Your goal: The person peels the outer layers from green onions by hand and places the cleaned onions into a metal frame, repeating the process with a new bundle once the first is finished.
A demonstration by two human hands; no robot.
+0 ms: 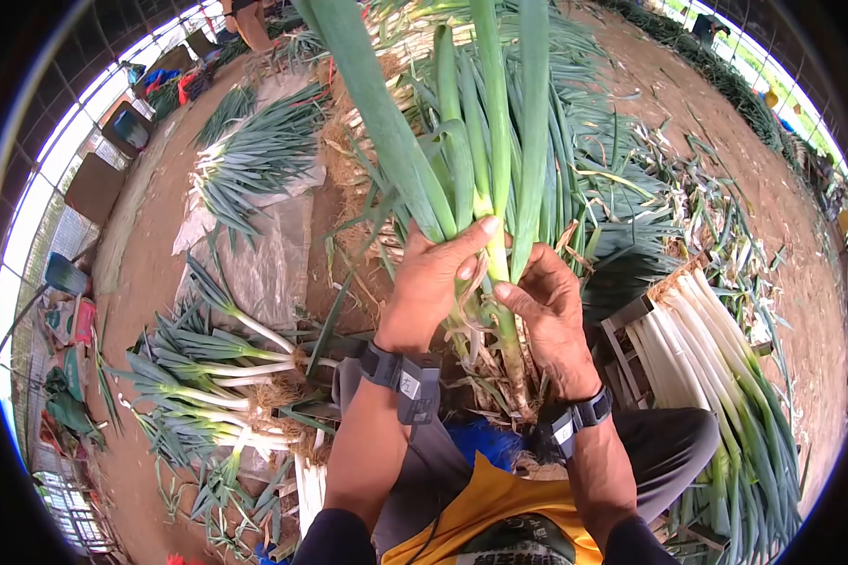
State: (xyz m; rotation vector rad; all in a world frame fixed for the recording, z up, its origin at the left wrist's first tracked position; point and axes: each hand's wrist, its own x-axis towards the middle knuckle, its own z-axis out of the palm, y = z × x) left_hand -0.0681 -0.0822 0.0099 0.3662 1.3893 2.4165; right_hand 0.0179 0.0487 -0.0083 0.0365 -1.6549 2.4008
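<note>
Upright in front of me is a green onion plant (497, 250) with thick green leaves fanning upward and dry, brownish skins and roots at its base. My left hand (431, 278) is closed round its leaves where they join the stalk, thumb pointing right. Just to the right and slightly lower, my right hand (548, 306) pinches the stalk and its loose outer skin with thumb and fingers. Both hands wear a black strap with a small device at the wrist. The roots hang down between my knees, above something blue (485, 444).
Trimmed onions with white stalks (716, 358) lie on a wooden rack at the right. A rooted pile (226, 386) is at the lower left, another bunch (254, 155) on a plastic sheet (271, 259). A large heap (575, 122) lies ahead. A person (709, 30) is far off, top right.
</note>
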